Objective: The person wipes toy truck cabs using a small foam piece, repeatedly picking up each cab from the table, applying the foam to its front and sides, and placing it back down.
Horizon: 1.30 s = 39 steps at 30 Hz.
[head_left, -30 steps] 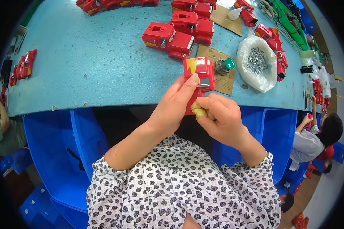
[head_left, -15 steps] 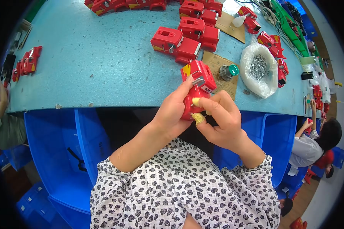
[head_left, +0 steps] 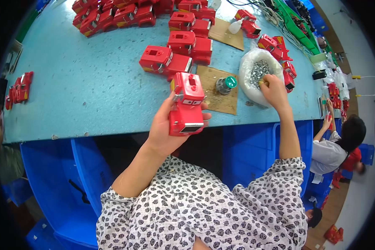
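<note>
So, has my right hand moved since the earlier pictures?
Yes. Against the green-topped jar, your right hand has gone from its near side rightward, to the white bag of metallic pieces.

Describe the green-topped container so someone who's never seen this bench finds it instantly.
On the blue-green table, find the cardboard piece closest to the table's near edge, left of the white bag of small silvery parts. The container stands on that cardboard. Its round green top sets it apart from the red toy trucks and white bag around it.
</note>
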Each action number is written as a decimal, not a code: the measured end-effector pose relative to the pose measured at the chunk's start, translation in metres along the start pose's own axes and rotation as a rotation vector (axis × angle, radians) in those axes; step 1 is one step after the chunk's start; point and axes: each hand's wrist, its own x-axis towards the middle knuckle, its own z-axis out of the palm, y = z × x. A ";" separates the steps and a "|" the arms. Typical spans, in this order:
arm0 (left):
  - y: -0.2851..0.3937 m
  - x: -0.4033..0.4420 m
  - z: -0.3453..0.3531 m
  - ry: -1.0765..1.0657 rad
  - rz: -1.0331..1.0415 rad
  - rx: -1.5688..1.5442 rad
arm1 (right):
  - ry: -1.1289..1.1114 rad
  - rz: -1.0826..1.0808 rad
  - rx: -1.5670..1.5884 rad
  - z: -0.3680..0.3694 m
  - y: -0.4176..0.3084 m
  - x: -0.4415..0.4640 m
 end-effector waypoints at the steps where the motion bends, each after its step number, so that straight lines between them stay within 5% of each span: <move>1: 0.001 0.001 -0.003 -0.013 -0.007 0.023 | 0.026 0.003 0.010 0.003 -0.002 0.001; 16: 0.000 0.000 -0.009 -0.030 -0.010 0.042 | 0.004 0.162 0.365 0.002 0.001 0.005; 21: 0.001 -0.001 -0.010 -0.049 -0.007 0.042 | -0.037 0.385 0.734 -0.014 0.001 0.000; 31: -0.001 0.006 -0.010 -0.095 -0.016 0.056 | -0.076 0.376 0.977 -0.036 -0.018 -0.011; 39: -0.002 0.018 -0.007 -0.108 -0.056 0.056 | -0.351 0.390 1.431 -0.035 -0.075 -0.035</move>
